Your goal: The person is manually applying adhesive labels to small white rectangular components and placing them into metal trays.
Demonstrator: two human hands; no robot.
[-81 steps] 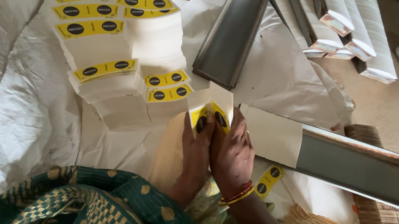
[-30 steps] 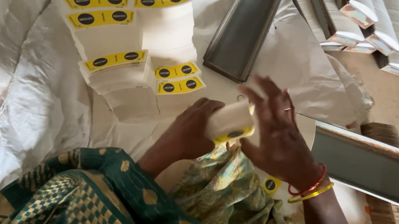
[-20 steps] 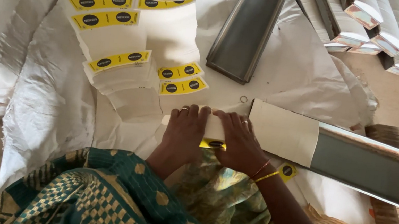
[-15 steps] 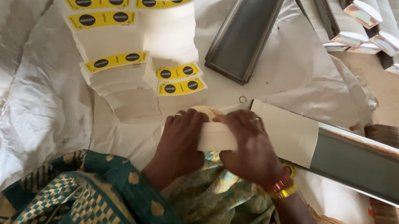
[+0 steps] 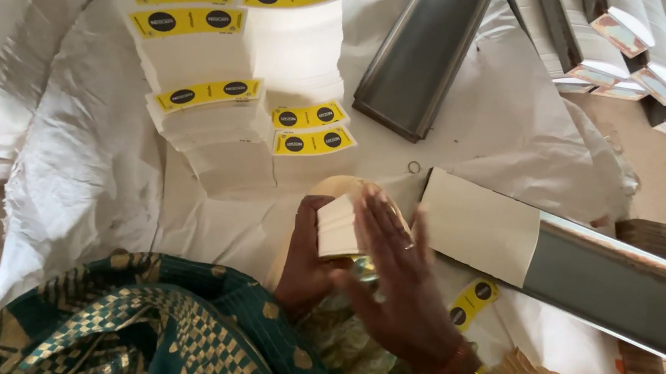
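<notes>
My left hand [image 5: 307,261] grips a small stack of white paper pieces [image 5: 338,227] held on edge above my lap. My right hand [image 5: 398,283] is flat with fingers spread, pressing against the right face of that stack. A pale round board [image 5: 342,186] lies under the stack. Just right of my hands a metal trough [image 5: 623,288] lies across, with a white sheet [image 5: 479,227] filling its near end. One loose yellow label with black dots [image 5: 473,302] lies below the trough.
Stacks of white paper with yellow labels [image 5: 219,67] fan out at the upper left on white sheeting [image 5: 48,173]. A second metal trough [image 5: 426,48] lies at the top centre, with filled troughs [image 5: 638,56] at the top right. My patterned green garment [image 5: 156,336] covers my lap.
Both hands lifted the folded white stack off the spot by the trough's end. My right hand has opened flat against the stack, while my left hand keeps hold of it.
</notes>
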